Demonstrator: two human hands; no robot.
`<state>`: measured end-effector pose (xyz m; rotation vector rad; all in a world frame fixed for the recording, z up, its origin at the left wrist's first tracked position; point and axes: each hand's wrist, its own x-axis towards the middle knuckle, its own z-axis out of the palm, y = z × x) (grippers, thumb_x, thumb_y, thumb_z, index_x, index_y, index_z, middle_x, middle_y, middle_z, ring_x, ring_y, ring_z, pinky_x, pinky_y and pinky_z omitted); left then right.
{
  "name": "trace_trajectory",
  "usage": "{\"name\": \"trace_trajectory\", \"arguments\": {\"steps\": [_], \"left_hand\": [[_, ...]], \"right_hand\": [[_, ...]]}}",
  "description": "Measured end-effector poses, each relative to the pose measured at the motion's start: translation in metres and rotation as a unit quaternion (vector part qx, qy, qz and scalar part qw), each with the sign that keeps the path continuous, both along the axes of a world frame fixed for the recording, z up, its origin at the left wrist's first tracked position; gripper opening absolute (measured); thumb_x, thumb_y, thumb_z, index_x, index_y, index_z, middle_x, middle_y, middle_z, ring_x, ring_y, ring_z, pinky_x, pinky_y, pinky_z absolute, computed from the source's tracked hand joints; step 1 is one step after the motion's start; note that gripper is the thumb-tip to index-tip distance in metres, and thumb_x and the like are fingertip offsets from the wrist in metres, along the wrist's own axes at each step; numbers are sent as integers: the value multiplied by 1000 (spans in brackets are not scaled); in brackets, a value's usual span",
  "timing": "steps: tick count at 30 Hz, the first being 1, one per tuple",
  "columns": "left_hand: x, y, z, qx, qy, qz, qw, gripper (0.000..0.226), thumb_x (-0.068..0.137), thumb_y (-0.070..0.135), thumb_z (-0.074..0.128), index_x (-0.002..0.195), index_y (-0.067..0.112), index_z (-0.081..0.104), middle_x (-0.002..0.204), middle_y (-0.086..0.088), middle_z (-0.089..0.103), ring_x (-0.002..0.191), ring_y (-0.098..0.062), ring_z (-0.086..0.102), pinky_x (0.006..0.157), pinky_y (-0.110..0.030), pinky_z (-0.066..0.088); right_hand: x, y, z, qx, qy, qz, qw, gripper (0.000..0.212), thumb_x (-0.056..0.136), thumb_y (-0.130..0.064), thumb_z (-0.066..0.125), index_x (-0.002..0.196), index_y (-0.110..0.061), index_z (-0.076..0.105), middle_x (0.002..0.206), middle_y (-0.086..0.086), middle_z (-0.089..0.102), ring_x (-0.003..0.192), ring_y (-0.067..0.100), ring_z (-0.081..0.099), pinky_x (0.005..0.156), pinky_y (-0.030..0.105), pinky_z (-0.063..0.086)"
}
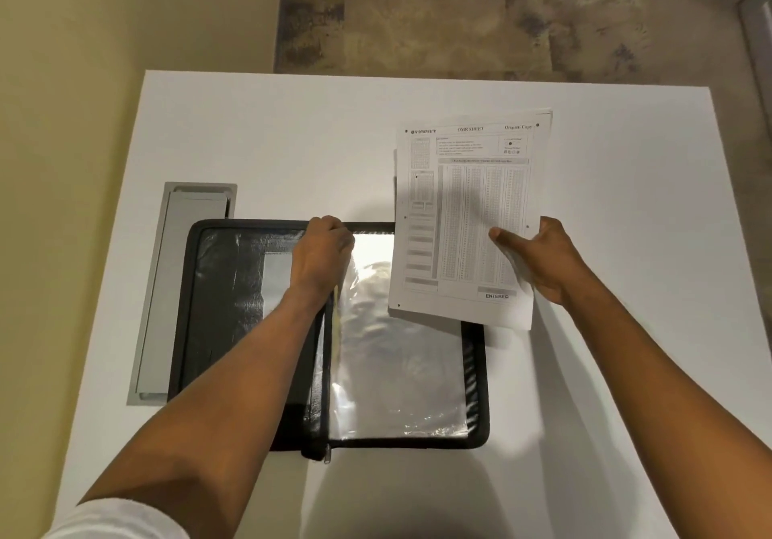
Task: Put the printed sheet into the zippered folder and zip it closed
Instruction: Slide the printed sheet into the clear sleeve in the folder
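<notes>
A black zippered folder (217, 296) lies open flat on the white table, with shiny clear plastic sleeves (397, 371) on its right half. My left hand (323, 254) rests closed at the folder's top edge near the spine, gripping the top of a sleeve. My right hand (543, 262) holds the printed sheet (463, 212), an OMR form, by its right edge. The sheet hangs above the folder's upper right corner and hides it. The zipper pull (326, 453) sits at the folder's bottom edge by the spine.
The white table (292, 133) has a grey metal cable hatch (184, 271) set into it, left of the folder. A yellowish wall runs along the left. Mottled brown floor lies beyond the table's far edge.
</notes>
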<state>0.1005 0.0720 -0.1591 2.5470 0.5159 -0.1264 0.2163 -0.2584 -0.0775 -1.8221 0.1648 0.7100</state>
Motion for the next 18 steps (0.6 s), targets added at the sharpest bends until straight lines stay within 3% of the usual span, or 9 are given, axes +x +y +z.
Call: {"name": "trace_trajectory", "arguments": {"steps": [6, 9, 12, 18], "left_hand": [[3, 3, 9, -51, 3, -32, 998, 15, 94, 14, 61, 99, 16, 75, 111, 5, 64, 108, -16, 56, 84, -38, 52], [10, 4, 14, -92, 27, -52, 994, 11, 90, 13, 65, 96, 15, 73, 105, 1, 66, 95, -20, 62, 81, -38, 52], [17, 6, 14, -98, 33, -73, 992, 7, 90, 13, 66, 90, 12, 73, 99, -3, 66, 87, -24, 63, 78, -43, 53], [20, 16, 6, -54, 59, -114, 990, 8, 91, 24, 69, 94, 19, 75, 107, 5, 62, 93, -19, 63, 74, -35, 50]], "right_hand": [[14, 13, 14, -18, -39, 16, 999, 35, 90, -32, 81, 122, -24, 73, 112, -11, 79, 103, 8, 76, 98, 36, 59], [29, 24, 24, -16, -64, 13, 998, 32, 89, -32, 81, 119, -30, 73, 106, -16, 78, 99, 4, 76, 97, 33, 60], [49, 40, 32, -4, -89, 7, 996, 40, 88, -29, 82, 126, -22, 71, 113, -9, 77, 104, 8, 75, 99, 36, 59], [88, 78, 40, 11, -115, 41, 992, 48, 91, -25, 80, 135, -12, 67, 125, 1, 74, 113, 16, 73, 103, 39, 58]]}}
